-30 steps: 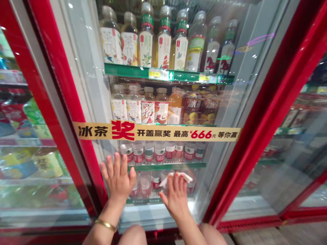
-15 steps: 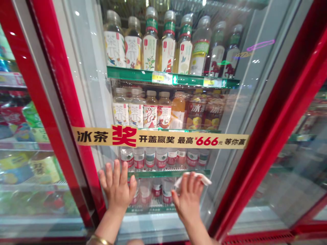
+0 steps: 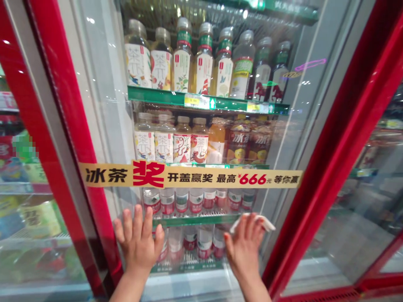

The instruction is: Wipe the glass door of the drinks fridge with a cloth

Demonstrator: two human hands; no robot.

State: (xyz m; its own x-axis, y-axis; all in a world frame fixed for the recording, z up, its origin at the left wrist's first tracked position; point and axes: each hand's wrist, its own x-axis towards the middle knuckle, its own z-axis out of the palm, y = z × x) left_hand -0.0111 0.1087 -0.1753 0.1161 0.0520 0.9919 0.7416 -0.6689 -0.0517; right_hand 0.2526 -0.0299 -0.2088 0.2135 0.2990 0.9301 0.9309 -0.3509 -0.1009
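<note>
My left hand [image 3: 138,241] lies flat with fingers spread against the glass door [image 3: 110,126] of a drinks cooler, low on its left side. At the lower right, my right hand [image 3: 247,247] presses a folded white cloth [image 3: 267,223] to the same glass. The cloth is mostly covered by the fingers; only its upper and right edges show, so cloth or tissue is hard to tell. Above both hands a yellow printed strip [image 3: 233,178] runs across the door.
Behind the glass, bottled drinks [image 3: 206,63] stand in rows on shelves with green front edges [image 3: 157,94]. Red door frames [image 3: 330,138] border the pane at left and right. A neighbouring cooler door [image 3: 40,209] with more drinks is on the left, another on the right.
My right hand has slid to the right across the glass with the cloth. The left hand stays flat on the glass. The view has tilted up slightly and shifted right.
</note>
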